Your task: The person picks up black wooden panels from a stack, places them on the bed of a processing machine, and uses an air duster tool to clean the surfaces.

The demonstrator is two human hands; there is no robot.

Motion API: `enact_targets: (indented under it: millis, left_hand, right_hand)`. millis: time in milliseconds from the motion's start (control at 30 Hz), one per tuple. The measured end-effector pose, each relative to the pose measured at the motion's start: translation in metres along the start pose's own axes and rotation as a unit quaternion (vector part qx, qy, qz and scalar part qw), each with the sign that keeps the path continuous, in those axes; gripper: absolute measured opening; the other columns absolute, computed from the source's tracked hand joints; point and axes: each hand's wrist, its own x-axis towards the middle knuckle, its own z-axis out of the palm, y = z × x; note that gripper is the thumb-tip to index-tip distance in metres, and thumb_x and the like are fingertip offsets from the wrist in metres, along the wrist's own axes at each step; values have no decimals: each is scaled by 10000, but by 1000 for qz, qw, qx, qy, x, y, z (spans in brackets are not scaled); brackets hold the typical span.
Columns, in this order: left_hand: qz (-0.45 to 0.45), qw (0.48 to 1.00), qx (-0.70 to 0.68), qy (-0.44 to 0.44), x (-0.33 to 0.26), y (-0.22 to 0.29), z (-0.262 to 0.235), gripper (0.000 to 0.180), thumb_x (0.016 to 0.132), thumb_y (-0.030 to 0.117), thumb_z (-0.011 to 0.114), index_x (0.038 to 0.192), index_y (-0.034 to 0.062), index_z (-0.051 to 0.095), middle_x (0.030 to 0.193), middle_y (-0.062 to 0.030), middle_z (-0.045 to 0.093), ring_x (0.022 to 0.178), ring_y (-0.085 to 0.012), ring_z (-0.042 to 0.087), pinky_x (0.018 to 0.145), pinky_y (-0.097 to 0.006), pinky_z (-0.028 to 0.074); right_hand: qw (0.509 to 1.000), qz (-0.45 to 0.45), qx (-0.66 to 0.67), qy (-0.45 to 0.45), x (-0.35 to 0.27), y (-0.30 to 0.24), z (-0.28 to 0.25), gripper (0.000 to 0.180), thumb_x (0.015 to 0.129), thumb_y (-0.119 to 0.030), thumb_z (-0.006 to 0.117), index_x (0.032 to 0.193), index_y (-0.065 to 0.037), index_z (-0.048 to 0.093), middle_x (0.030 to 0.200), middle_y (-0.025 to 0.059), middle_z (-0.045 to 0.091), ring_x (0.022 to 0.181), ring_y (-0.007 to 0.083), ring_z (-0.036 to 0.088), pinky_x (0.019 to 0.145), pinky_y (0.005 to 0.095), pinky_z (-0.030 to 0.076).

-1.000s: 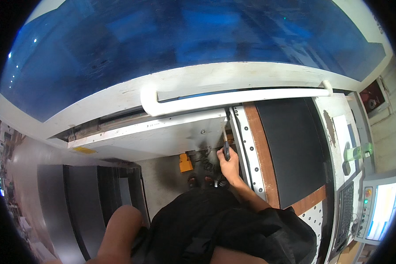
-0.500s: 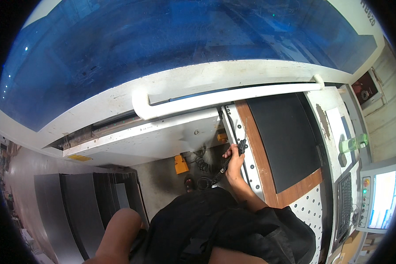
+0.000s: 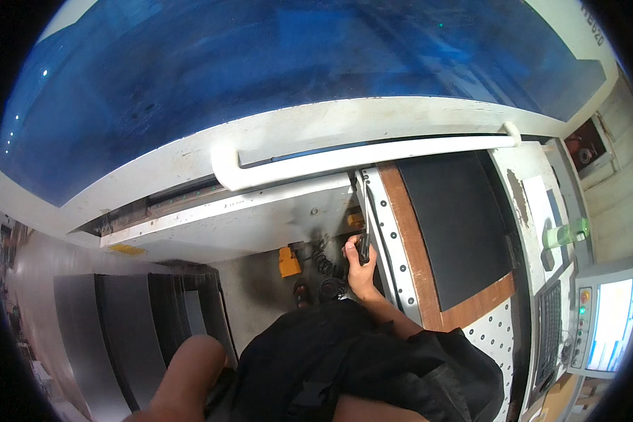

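Fingers of the right hand wrapped around a black-handled tool, beside the left edge of the white dotted strip. Half a second earlier it pointed over the brown border; attention has apparently shifted leftward.

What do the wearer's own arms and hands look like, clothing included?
The right hand is ungloved, with no ring discernible. The right forearm shows no watch or band and is bare up to loose, plain black cloth. The left hand is out of view.
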Motion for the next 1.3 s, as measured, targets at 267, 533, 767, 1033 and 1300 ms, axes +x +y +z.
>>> enact_targets:
  millis: [267, 533, 767, 1033, 1300]
  left_hand:
    - [135, 989, -25, 47, 2, 16, 16, 238, 974, 203, 579, 782, 90, 493, 727, 24, 386, 593, -74, 372, 470, -213, 337]
    - [119, 986, 114, -34, -3, 34, 38, 216, 972, 266, 597, 831, 109, 550, 739, 22, 448, 685, -91, 451, 465, -214, 378]
    - [86, 990, 91, -70, 11, 62, 22, 251, 977, 265, 592, 784, 126, 514, 692, 34, 410, 636, -67, 454, 469, -202, 403]
    - [181, 971, 149, -49, 49, 134, -49, 345, 972, 221, 572, 681, 121, 418, 635, 37, 352, 501, -69, 382, 428, -209, 360]
    - [211, 941, 258, -66, 80, 216, -156, 311, 976, 200, 555, 710, 113, 421, 675, 25, 349, 561, -69, 378, 433, -214, 350]
  right_hand:
    - [953, -258, -24, -155, 70, -64, 16, 225, 969, -221, 656, 911, -10, 604, 759, 71, 594, 662, 173, 572, 616, 315, 459]
    - [847, -483, -207, -84, 175, -121, 89, 213, 868, -222, 739, 919, -35, 651, 771, 134, 635, 740, 342, 633, 751, 441, 491]
    - [839, -426, -328, -86, 154, -112, 97, 241, 859, -222, 725, 1031, -63, 667, 942, 119, 699, 856, 314, 674, 832, 418, 493]
    - [828, -441, -343, -46, 145, -103, 100, 209, 884, -191, 702, 1059, -78, 683, 975, 130, 709, 901, 360, 644, 866, 448, 484]
    - [831, -455, -318, 41, 144, -81, 101, 377, 890, -181, 736, 1217, -8, 662, 1108, 198, 688, 1072, 391, 630, 978, 464, 473]
